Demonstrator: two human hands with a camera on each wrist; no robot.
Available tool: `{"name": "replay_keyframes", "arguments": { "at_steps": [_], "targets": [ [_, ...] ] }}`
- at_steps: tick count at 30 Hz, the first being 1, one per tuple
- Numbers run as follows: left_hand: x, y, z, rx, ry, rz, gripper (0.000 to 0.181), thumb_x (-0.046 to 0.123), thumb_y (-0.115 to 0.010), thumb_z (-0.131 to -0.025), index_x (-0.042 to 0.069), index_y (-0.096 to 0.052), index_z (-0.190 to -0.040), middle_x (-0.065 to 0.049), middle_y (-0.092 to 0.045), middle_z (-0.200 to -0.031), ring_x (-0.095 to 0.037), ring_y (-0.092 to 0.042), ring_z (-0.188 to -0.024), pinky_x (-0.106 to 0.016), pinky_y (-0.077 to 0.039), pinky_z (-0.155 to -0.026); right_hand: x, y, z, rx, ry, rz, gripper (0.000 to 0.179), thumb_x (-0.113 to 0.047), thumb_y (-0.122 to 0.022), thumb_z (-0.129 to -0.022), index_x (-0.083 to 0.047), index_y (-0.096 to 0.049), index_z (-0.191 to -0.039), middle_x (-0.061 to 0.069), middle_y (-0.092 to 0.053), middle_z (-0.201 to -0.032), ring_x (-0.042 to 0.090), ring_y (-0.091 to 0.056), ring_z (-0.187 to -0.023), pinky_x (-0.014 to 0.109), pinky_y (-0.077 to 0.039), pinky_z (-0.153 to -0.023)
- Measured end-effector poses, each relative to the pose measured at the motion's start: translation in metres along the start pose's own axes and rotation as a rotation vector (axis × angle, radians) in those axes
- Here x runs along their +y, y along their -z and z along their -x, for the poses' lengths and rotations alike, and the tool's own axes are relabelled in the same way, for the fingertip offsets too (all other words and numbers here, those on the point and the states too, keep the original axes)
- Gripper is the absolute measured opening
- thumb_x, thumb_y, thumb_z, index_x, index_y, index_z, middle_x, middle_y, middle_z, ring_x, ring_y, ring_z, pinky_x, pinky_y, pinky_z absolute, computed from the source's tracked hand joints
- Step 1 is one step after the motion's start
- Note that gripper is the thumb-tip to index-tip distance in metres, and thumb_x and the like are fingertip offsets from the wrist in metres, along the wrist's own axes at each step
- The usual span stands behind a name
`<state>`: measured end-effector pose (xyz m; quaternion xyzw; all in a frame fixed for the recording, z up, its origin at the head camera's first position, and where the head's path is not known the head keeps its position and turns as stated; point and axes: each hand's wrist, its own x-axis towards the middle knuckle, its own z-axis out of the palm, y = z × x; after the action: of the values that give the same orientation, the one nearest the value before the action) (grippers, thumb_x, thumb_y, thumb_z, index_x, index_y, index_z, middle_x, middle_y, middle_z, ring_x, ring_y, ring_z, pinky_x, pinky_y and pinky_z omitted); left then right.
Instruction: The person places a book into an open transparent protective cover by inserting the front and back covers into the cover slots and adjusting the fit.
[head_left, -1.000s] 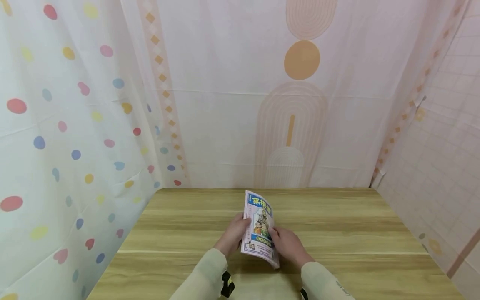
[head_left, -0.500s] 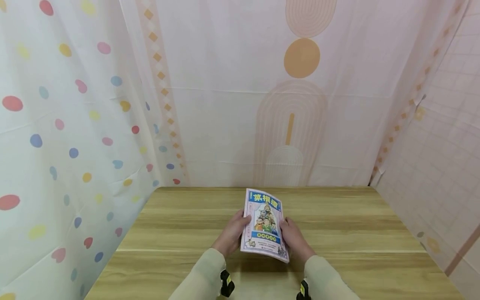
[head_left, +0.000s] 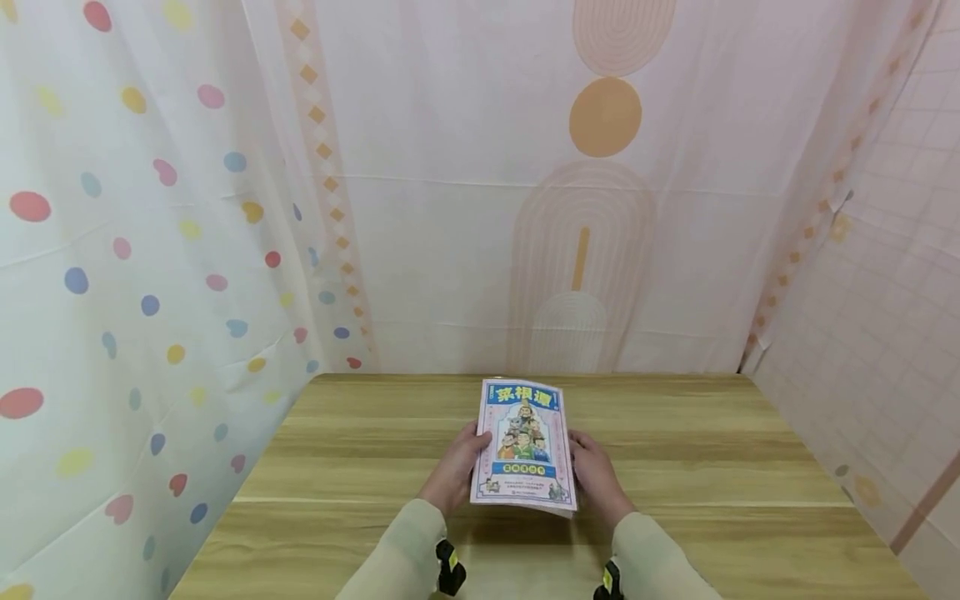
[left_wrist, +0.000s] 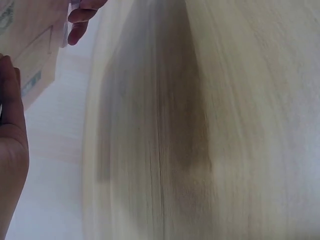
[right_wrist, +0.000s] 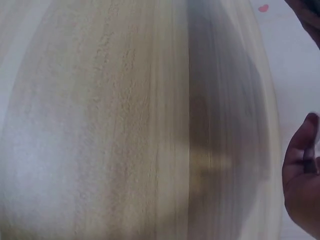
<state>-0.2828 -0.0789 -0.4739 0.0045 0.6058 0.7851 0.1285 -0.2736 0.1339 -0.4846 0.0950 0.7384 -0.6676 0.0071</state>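
Observation:
A thin pink paperback book (head_left: 521, 492) with a blue title band and cartoon figures on its cover is held up over the table, front cover toward the head camera. My left hand (head_left: 454, 468) grips its left edge, thumb on the cover and the other fingers behind. At the right edge my right hand (head_left: 598, 479) holds the book, its fingers partly hidden behind it. The left wrist view catches the book's underside (left_wrist: 37, 40) at the upper left, between both hands. In the right wrist view the right hand (right_wrist: 302, 185) shows at the right border, fingers bent.
Beneath the hands lies a wood-grain table (head_left: 360, 442), with the book's shadow on it. A patterned curtain (head_left: 442, 250) hangs along the table's far edge, and a dotted curtain (head_left: 187, 333) stands at the left. Dark wrist bands (head_left: 450, 567) sit at the sleeves.
The book has turned from a bowed, slanted pose to face the head camera more squarely and flatter. My right hand has shifted from on the cover outward to the right edge. The left hand keeps its grip.

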Motion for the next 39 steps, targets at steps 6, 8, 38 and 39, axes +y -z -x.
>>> {"name": "replay_keyframes", "arguments": {
  "at_steps": [6,8,38,39],
  "targets": [
    [0.0031,0.0008,0.0020,-0.013,0.016,0.069,0.050,0.021,-0.041,-0.106,0.006,-0.029,-0.153,-0.005,-0.069,-0.101,-0.016,-0.069,-0.086,-0.029,-0.056,-0.077,0.0033,0.0045,0.0005,-0.012,0.083,-0.046,0.037,-0.009,-0.048,-0.099,0.011,-0.052,-0.129,0.014,-0.069,-0.097,0.015,-0.063,-0.080,0.027,-0.049,-0.074],
    [0.0043,0.0008,0.0029,-0.014,0.022,0.083,0.051,0.022,-0.042,-0.106,0.008,-0.030,-0.153,-0.005,-0.069,-0.101,-0.016,-0.069,-0.086,-0.030,-0.057,-0.077,0.0031,0.0050,0.0010,-0.016,0.091,-0.070,0.031,-0.006,-0.049,-0.097,0.012,-0.051,-0.123,0.015,-0.068,-0.097,0.016,-0.062,-0.079,0.027,-0.050,-0.073],
    [0.0027,-0.0009,0.0053,-0.008,0.062,0.141,0.057,0.028,-0.048,-0.103,0.016,-0.029,-0.156,-0.007,-0.070,-0.106,-0.019,-0.071,-0.088,-0.034,-0.058,-0.077,-0.0012,-0.0002,0.0075,-0.248,0.054,-0.337,0.042,-0.005,-0.040,-0.104,0.013,-0.037,-0.142,0.007,-0.069,-0.101,0.013,-0.067,-0.084,0.026,-0.056,-0.076],
    [0.0028,-0.0010,0.0054,-0.008,0.062,0.131,0.057,0.028,-0.048,-0.104,0.016,-0.029,-0.156,-0.007,-0.070,-0.106,-0.019,-0.071,-0.088,-0.034,-0.058,-0.077,-0.0022,0.0005,0.0085,-0.253,0.046,-0.339,0.042,-0.005,-0.040,-0.104,0.013,-0.037,-0.141,0.007,-0.070,-0.100,0.014,-0.068,-0.084,0.026,-0.056,-0.076]
  ]
}}
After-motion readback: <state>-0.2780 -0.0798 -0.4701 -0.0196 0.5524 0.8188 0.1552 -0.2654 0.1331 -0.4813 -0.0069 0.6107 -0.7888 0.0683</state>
